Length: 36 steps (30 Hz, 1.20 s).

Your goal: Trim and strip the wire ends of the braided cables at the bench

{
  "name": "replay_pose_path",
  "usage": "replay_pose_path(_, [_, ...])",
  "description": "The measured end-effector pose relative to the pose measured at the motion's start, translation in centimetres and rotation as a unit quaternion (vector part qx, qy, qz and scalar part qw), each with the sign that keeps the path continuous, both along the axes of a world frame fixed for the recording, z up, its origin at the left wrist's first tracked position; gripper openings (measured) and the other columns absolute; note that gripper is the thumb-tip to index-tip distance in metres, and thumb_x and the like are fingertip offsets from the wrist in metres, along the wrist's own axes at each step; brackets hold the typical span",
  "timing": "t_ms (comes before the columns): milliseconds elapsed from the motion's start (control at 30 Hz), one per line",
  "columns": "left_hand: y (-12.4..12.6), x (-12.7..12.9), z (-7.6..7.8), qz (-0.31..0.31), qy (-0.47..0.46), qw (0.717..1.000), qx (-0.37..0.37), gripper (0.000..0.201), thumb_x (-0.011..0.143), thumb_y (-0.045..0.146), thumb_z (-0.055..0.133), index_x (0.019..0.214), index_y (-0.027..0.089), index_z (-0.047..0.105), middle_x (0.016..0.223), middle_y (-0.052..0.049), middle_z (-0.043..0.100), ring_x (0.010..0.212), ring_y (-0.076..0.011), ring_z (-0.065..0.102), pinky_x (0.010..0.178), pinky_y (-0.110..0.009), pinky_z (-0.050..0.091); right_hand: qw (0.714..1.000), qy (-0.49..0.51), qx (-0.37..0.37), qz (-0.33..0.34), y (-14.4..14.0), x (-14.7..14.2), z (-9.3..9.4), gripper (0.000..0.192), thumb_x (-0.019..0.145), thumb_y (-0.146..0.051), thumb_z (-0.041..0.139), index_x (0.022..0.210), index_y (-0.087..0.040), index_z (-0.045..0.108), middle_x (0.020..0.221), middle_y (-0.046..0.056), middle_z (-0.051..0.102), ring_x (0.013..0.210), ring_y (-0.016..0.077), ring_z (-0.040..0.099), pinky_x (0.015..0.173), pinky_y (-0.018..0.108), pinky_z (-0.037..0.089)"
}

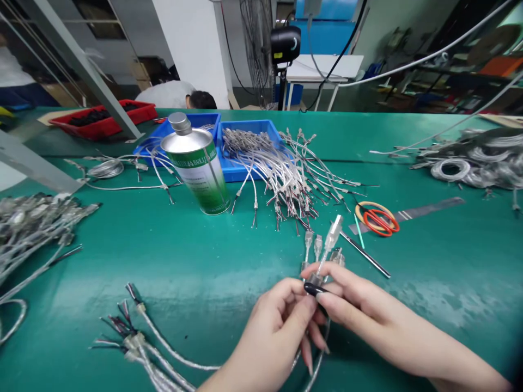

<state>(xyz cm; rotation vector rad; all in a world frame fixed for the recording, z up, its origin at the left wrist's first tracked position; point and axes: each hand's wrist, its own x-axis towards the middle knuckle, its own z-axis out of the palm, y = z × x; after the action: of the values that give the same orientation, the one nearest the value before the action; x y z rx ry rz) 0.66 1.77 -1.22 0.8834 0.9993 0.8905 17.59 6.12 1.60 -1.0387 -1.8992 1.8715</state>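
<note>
Here, low over the green table [204, 283], the left hand [269, 337] and right hand [359, 310] meet, fingers of both pinched closed around one bundle of cables [322, 256]; about four connector ends fan upward from the grip. Behind stand one metal can [198, 163], two blue bins [245, 130] and one red tray [106, 120]. One pair of scissors [378, 219] lies to the right.

Green bench [163, 261], white table [322, 68] behind
</note>
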Motion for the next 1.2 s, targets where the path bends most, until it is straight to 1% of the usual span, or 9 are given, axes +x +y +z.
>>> replay_pose_path(133, [0.0,0.3,-0.1,0.079,-0.078,0.994,-0.019,0.021,0.081,0.03,0.062,0.087,0.014,0.05,0.063,0.001,0.059,0.052,-0.0117,0.059,0.045,-0.02,0.049,0.999,-0.018,0.038,0.005,-0.6,-0.1,-0.2,0.03,0.101,-0.039,0.034,0.13,-0.029,0.031,0.108,0.002,0.06,0.095,0.0156,0.057,0.081,0.028,0.045])
replay_pose_path(300, [0.2,0.2,0.1,0.075,-0.075,0.994,-0.025,0.019,0.08,0.028,0.065,0.081,0.012,0.056,0.05,0.0,0.06,0.043,-0.0086,0.056,0.041,-0.015,0.044,0.995,-0.013,0.093,0.013,-0.8,0.0,-0.3,0.02,0.102,-0.035,0.032,0.121,-0.03,0.036,0.109,0.001,0.061,0.103,0.016,0.055,0.085,0.027,0.042])
replay_pose_path(433, [0.5,-0.1,0.4,0.054,-0.077,0.995,-0.026,0.012,0.082,0.023,0.063,0.081,0.011,0.061,0.055,-0.001,0.063,0.041,-0.0069,0.055,0.039,-0.013,0.043,0.992,0.007,0.119,-0.045,-0.5,0.2,-0.6,0.019,0.102,-0.035,0.034,0.104,-0.025,0.049,0.1,0.002,0.059,0.096,0.0154,0.053,0.079,0.024,0.042])
replay_pose_path(533, [0.6,-0.4,0.3,0.026,-0.088,0.995,-0.041,0.016,0.086,0.023,0.059,0.076,0.01,0.062,0.053,-0.001,0.062,0.039,-0.0048,0.053,0.037,-0.01,0.041,0.99,0.041,0.05,-0.124,0.1,0.4,-1.1,0.026,0.1,-0.04,0.038,0.092,-0.021,0.055,0.071,-0.002,0.047,0.063,0.0095,0.043,0.054,0.019,0.035])
replay_pose_path(600, [0.6,-0.4,0.1,-0.008,-0.109,0.992,-0.055,0.025,0.088,0.026,0.056,0.071,0.009,0.061,0.05,-0.002,0.06,0.038,-0.0044,0.053,0.037,-0.009,0.041,0.983,0.087,-0.033,-0.155,0.3,0.4,-1.3,0.027,0.097,-0.044,0.044,0.1,-0.019,0.056,0.063,-0.005,0.037,0.051,0.0073,0.028,0.043,0.019,0.023])
replay_pose_path(700, [0.5,-0.2,-0.2,-0.03,-0.16,0.983,-0.08,0.025,0.088,0.029,0.057,0.073,0.009,0.062,0.059,-0.004,0.063,0.045,-0.0074,0.06,0.039,-0.011,0.045,0.967,0.143,-0.095,-0.188,0.4,0.0,-1.6,0.027,0.093,-0.043,0.053,0.1,-0.017,0.057,0.062,-0.006,0.039,0.047,0.0051,0.021,0.04,0.019,0.015])
replay_pose_path(900, [0.3,0.1,-0.1,0.031,-0.171,0.982,-0.077,0.017,0.076,0.014,0.071,0.09,0.011,0.063,0.068,0.0,0.062,0.06,-0.0095,0.062,0.047,-0.016,0.054,0.952,0.165,-0.098,-0.237,0.4,-0.5,-2.2,0.025,0.09,-0.041,0.059,0.086,-0.018,0.053,0.059,-0.008,0.033,0.046,0.0052,0.021,0.04,0.019,0.017])
replay_pose_path(1033, [0.3,0.1,0.1,0.063,-0.124,0.988,-0.066,0.014,0.077,0.018,0.07,0.084,0.012,0.06,0.061,0.002,0.061,0.047,-0.005,0.055,0.042,-0.012,0.047,0.969,0.123,-0.081,-0.2,0.3,-0.2,-1.5,0.026,0.095,-0.045,0.048,0.091,-0.019,0.05,0.057,-0.007,0.035,0.047,0.0071,0.025,0.042,0.02,0.021])
replay_pose_path(1200, [0.1,0.1,0.5,0.126,-0.039,0.991,-0.039,0.014,0.075,0.017,0.069,0.081,0.014,0.057,0.053,0.006,0.055,0.046,-0.0057,0.053,0.039,-0.011,0.041,0.998,-0.003,0.032,-0.052,-0.8,0.0,-0.7,0.033,0.1,-0.041,0.036,0.131,-0.028,0.034,0.076,-0.002,0.057,0.072,0.0137,0.054,0.065,0.024,0.042])
